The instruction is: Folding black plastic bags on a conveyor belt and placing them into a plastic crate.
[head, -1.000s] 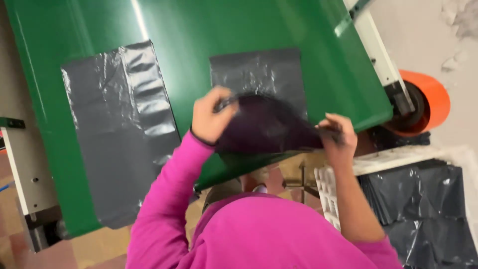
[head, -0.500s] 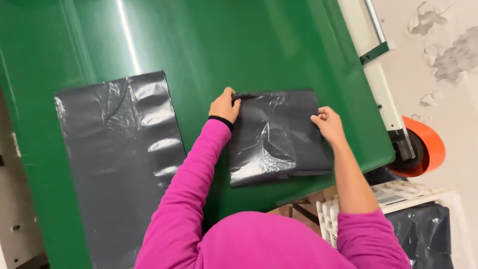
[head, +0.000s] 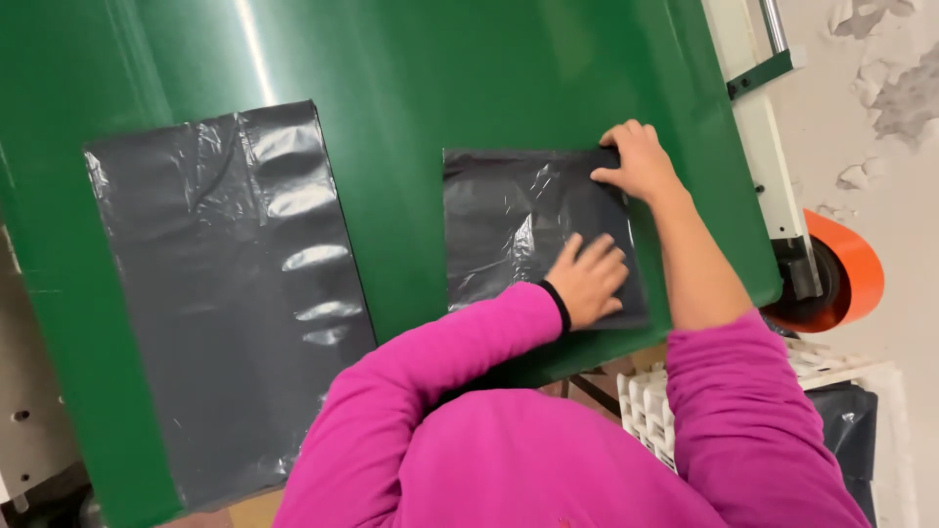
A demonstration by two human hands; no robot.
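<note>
left hand (head: pixel 589 279): lay flat, fingers spread, palm pressed down on the lower right part of the small dark plastic bag (head: pixel 509 230); nothing clamped in it. right hand (head: pixel 638 158): rested on the bag's upper right corner, fingers together and bent over the edge, pressing rather than gripping as far as could be seen.

small dark plastic bag: lay flat on the green surface (head: pixel 469 68), right of centre, near its front edge, directly under both hands. its outline was square and fairly even, so the laying-out looked largely done; creases and shiny ripples in its middle suggested that smoothing was left.

large dark plastic sheet (head: pixel 230 293): lay flat on the same surface, well apart to the left of the small bag, untouched by either hand, wrinkled along its right side.

orange roll (head: pixel 849 269): sat off the right end of the surface, beside the white frame (head: pixel 773 186). more dark plastic (head: pixel 849 430) lay below it.
</note>
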